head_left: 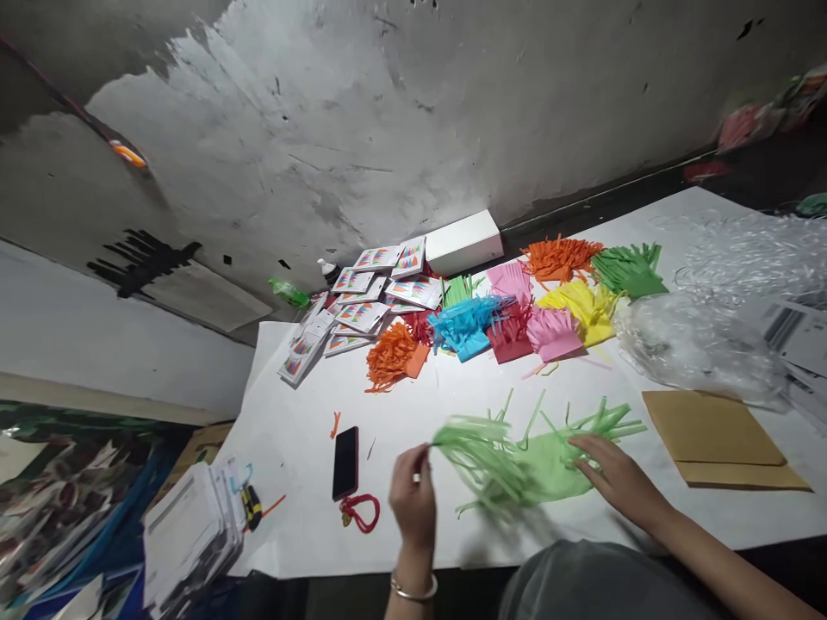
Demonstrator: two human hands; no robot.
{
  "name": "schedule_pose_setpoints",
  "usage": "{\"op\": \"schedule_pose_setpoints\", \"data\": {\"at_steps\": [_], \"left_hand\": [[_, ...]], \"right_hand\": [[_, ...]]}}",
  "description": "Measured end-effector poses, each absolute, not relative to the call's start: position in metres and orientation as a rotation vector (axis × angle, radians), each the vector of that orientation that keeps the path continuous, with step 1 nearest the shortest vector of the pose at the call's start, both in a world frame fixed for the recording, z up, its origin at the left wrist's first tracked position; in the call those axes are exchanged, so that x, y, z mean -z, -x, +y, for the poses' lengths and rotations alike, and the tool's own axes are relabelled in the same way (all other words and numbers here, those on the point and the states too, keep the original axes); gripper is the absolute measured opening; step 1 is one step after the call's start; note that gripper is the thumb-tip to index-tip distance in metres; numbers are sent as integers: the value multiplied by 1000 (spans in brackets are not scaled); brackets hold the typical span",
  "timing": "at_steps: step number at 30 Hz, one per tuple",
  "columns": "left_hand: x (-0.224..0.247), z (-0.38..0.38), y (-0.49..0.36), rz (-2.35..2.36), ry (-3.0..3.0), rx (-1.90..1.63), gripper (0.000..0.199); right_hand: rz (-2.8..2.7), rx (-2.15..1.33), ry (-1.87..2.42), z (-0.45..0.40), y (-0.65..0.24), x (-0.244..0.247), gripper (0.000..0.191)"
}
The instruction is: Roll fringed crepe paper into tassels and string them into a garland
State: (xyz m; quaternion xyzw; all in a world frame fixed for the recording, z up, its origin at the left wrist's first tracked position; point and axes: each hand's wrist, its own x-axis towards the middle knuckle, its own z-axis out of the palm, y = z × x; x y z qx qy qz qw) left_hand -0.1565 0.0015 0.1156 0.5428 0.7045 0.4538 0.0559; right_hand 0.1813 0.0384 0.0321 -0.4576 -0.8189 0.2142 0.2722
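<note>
Left hand (413,498): pinching light-green paper strips (475,435)
Right hand (613,474): at the fringed sheet (549,467) (gripping? can't tell)
Strips: might rip if yanked

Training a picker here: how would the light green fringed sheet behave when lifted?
The light green fringed sheet would probably flop, since its strips bend loosely from the left hand. It is likely light, looking thin. The strips may tangle, as several already cross.
</note>
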Motion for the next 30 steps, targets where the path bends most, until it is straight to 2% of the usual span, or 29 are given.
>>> {"op": "schedule_pose_setpoints", "data": {"at_steps": [3,6,9,12,15,17,20,25,27,30], "left_hand": [[-99,1,226,2398,-1907,-1239,23],[-74,0,241,2523,-1930,-923,28],[-43,-5,193,2426,-1931,-741,35],[-13,-15,111,1887,-2173,-629,37],[10,-20,43,1470,-2267,-434,56],[21,-14,22,1501,-2253,-336,64],[28,5,28,1779,-2252,-216,65],[23,28,64,2373,-2064,-166,42],[22,22,65,2257,-2160,-225,44],[28,5,52,1716,-2434,-278,60]], "right_hand": [[-2381,-533,1028,31,-185,14,31],[-2495,-509,885,20,-178,40,37],[-2547,-433,883,13,-172,51,43],[-2561,-355,941,12,-171,58,44],[-2568,-295,962,14,-173,62,43],[-2560,-255,971,17,-176,66,42],[-2499,-186,1043,19,-182,72,43],[-2380,-129,1188,16,-186,80,51],[-2359,-127,1208,14,-184,81,51],[-2337,-125,1225,14,-181,81,42]]}}
